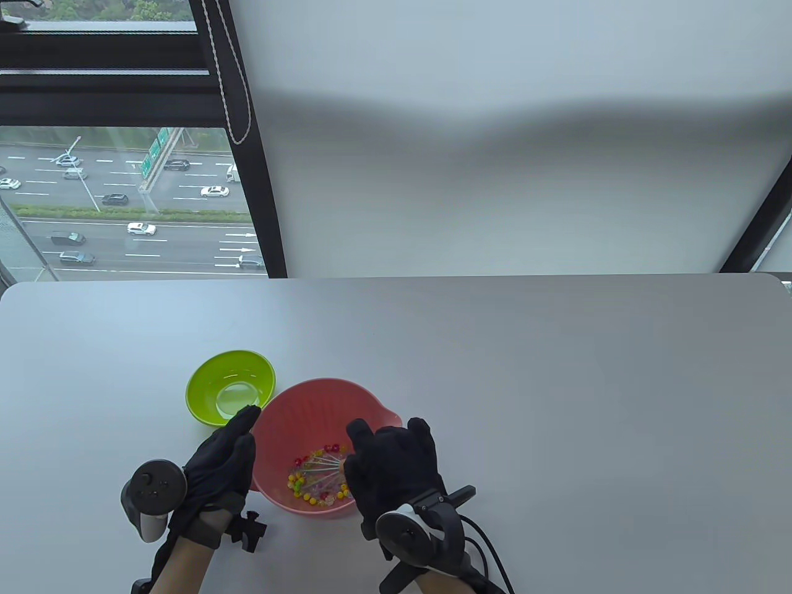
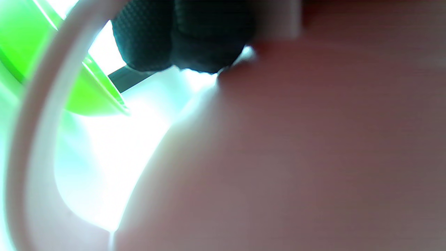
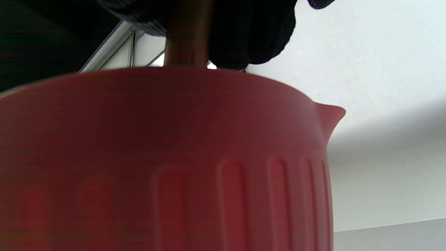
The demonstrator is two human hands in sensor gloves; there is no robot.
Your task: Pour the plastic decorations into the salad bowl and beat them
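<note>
A pink salad bowl (image 1: 297,402) with a pouring spout stands near the table's front edge. Small coloured plastic decorations (image 1: 304,484) lie on its bottom. My right hand (image 1: 387,436) reaches over the bowl's right rim and grips a whisk, whose wires (image 1: 323,465) sit among the decorations. In the right wrist view the gloved fingers (image 3: 254,35) curl round the brownish whisk handle (image 3: 188,38) above the bowl's ribbed wall (image 3: 195,157). My left hand (image 1: 238,430) lies with straight fingers against the bowl's left outer side; in the left wrist view its fingertips (image 2: 181,38) rest by the pink wall (image 2: 296,157).
An empty green bowl (image 1: 207,377) stands just behind and left of the pink bowl, almost touching it, and shows as a green rim (image 2: 87,94) in the left wrist view. The grey table (image 1: 557,383) stretches back to a window and a white blind.
</note>
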